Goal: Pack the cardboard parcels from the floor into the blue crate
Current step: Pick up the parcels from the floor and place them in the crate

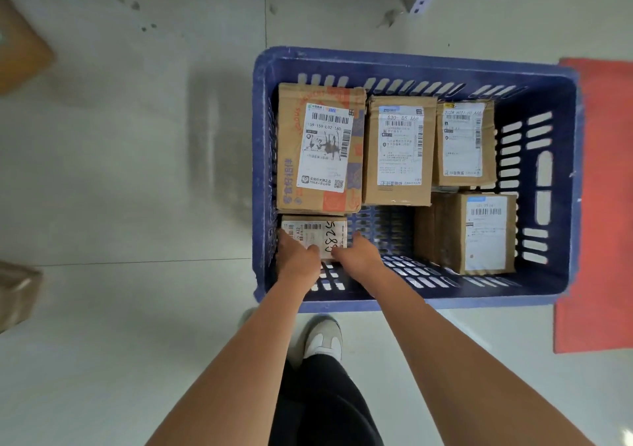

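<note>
blue crate (411,60), on the floor: five cardboard parcels inside. we grasp the small parcel (317,235) with both hands, left hand (298,259) and right hand (358,253), at the crate's near-left corner.

We see open crate floor (383,226) mid-front, between small parcel (313,235) at left and tall parcel (476,233) at right. Back row blocked wall to wall: three parcels (397,151) side by side. Narrow gap along right wall (537,171). Blue crate (411,60) open from above.
</note>
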Action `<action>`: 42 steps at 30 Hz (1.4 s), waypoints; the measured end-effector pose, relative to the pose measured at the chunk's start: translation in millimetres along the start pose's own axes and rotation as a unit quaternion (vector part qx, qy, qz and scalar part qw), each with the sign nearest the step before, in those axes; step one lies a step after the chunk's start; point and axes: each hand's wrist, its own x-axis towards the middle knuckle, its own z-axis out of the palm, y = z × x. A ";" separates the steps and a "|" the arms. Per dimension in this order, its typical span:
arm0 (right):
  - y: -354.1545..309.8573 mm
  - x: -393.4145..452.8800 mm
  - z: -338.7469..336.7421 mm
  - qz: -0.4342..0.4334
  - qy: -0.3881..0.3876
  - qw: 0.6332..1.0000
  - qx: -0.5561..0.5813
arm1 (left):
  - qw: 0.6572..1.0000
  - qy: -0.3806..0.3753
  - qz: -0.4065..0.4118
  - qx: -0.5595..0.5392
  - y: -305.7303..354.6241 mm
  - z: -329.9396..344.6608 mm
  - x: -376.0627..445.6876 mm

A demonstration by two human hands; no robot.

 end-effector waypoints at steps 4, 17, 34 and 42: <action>-23.2 -55.6 -17.4 -0.036 0.000 0.999 -0.026 | 0.996 -0.019 0.046 0.073 6.6 -27.5 -51.9; -118.1 -171.8 53.2 -0.121 -0.014 0.990 -0.067 | 0.991 -0.012 0.123 0.042 -12.4 -159.9 -112.2; -289.9 -218.3 407.0 -0.118 -0.097 0.987 -0.042 | 0.984 0.108 -0.033 -0.140 -260.1 -512.9 3.5; -294.5 -192.5 488.9 -0.024 -0.089 0.995 -0.031 | 0.977 0.119 -0.026 -0.176 -321.6 -557.0 53.8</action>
